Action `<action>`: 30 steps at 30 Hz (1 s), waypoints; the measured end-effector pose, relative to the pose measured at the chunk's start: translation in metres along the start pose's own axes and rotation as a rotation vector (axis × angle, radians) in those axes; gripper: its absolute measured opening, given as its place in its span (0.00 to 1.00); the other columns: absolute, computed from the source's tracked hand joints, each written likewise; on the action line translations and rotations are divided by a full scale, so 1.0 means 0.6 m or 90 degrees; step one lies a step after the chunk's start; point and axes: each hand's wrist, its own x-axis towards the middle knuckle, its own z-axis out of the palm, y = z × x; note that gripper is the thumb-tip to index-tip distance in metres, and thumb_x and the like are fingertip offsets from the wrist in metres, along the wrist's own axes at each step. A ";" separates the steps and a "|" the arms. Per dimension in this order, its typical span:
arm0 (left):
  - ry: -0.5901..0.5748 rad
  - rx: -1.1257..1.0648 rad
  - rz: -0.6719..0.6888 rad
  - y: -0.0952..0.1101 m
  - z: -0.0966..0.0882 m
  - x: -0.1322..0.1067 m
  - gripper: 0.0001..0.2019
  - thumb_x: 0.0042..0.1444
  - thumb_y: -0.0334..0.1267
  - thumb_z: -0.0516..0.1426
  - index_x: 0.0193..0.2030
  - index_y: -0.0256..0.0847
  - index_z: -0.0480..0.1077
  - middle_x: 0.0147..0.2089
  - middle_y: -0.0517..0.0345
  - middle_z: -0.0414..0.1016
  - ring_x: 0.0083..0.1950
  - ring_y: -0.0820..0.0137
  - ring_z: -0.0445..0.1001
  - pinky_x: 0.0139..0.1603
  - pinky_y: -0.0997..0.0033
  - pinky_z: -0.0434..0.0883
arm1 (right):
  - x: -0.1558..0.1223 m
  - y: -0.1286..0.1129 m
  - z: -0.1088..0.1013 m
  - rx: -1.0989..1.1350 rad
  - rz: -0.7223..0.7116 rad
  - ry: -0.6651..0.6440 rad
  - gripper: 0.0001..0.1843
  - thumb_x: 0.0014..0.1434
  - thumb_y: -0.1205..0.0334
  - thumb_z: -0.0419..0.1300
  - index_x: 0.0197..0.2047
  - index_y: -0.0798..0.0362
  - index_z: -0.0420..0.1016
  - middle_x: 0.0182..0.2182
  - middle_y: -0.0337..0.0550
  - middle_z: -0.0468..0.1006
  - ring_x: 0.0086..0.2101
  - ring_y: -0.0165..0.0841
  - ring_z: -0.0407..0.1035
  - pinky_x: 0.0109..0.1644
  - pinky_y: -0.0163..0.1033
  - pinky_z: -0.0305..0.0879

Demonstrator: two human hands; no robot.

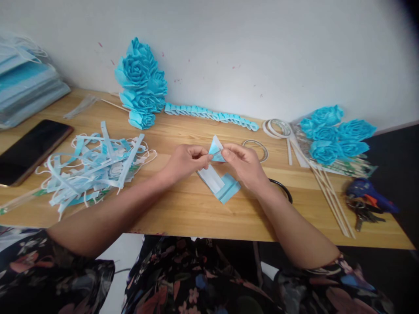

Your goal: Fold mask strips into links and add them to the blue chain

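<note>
A small folded piece of blue mask fabric [215,150] is held just above the wooden surface [196,209], between the two hands. It is pinched on its left side by the grip of the left hand [185,161] and on its right side by the grip of the right hand [244,163], thumb against forefinger. The fabric is judged very light, thin and soft; a fold would probably spring open unless pressed, so it is best taken at the folded corners. Cut mask pieces [220,183] lie below the hands.
</note>
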 end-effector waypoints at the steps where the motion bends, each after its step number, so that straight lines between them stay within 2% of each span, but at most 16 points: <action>1: -0.002 0.010 0.000 0.000 0.000 0.000 0.12 0.55 0.38 0.57 0.22 0.37 0.71 0.21 0.63 0.69 0.23 0.78 0.62 0.26 0.77 0.59 | 0.000 -0.001 0.000 -0.009 -0.002 -0.006 0.17 0.59 0.45 0.63 0.39 0.50 0.80 0.34 0.41 0.79 0.34 0.32 0.71 0.41 0.39 0.68; 7: -0.010 0.013 0.020 0.002 0.000 -0.002 0.13 0.55 0.40 0.56 0.23 0.37 0.70 0.21 0.63 0.67 0.23 0.79 0.60 0.25 0.76 0.57 | -0.001 -0.010 0.003 -0.091 0.003 0.014 0.13 0.57 0.52 0.65 0.29 0.53 0.74 0.24 0.35 0.70 0.25 0.26 0.60 0.30 0.34 0.58; 12: -0.046 -0.040 0.032 -0.001 0.001 -0.001 0.08 0.53 0.39 0.58 0.27 0.37 0.71 0.24 0.63 0.70 0.26 0.78 0.63 0.27 0.77 0.60 | 0.001 -0.003 0.003 -0.077 0.002 0.059 0.13 0.57 0.53 0.64 0.28 0.52 0.72 0.24 0.35 0.70 0.26 0.27 0.62 0.32 0.36 0.60; 17: -0.053 -0.055 0.030 0.000 0.003 -0.002 0.09 0.54 0.41 0.59 0.28 0.37 0.71 0.25 0.62 0.71 0.27 0.78 0.64 0.28 0.77 0.61 | 0.001 0.002 0.001 -0.059 0.016 0.073 0.13 0.57 0.52 0.64 0.28 0.51 0.72 0.25 0.36 0.71 0.28 0.29 0.64 0.34 0.37 0.63; 23: -0.061 -0.032 0.024 0.002 0.000 -0.001 0.13 0.56 0.43 0.57 0.26 0.37 0.70 0.24 0.62 0.69 0.26 0.78 0.64 0.27 0.77 0.61 | 0.000 -0.002 0.006 -0.090 0.002 0.049 0.14 0.57 0.53 0.64 0.27 0.52 0.71 0.23 0.35 0.68 0.26 0.27 0.59 0.31 0.36 0.58; 26: -0.058 -0.023 0.021 0.002 -0.001 -0.001 0.13 0.57 0.42 0.57 0.24 0.37 0.69 0.23 0.62 0.68 0.25 0.78 0.64 0.27 0.77 0.61 | 0.000 -0.002 0.007 -0.086 -0.007 0.048 0.12 0.59 0.52 0.62 0.31 0.52 0.74 0.25 0.35 0.69 0.26 0.27 0.61 0.31 0.36 0.58; 30: -0.047 -0.014 0.021 0.001 -0.001 -0.001 0.13 0.57 0.41 0.57 0.23 0.38 0.68 0.22 0.62 0.67 0.25 0.78 0.63 0.26 0.77 0.60 | 0.000 -0.001 0.001 -0.042 -0.021 0.101 0.14 0.62 0.49 0.60 0.46 0.47 0.75 0.31 0.38 0.75 0.31 0.30 0.67 0.35 0.37 0.65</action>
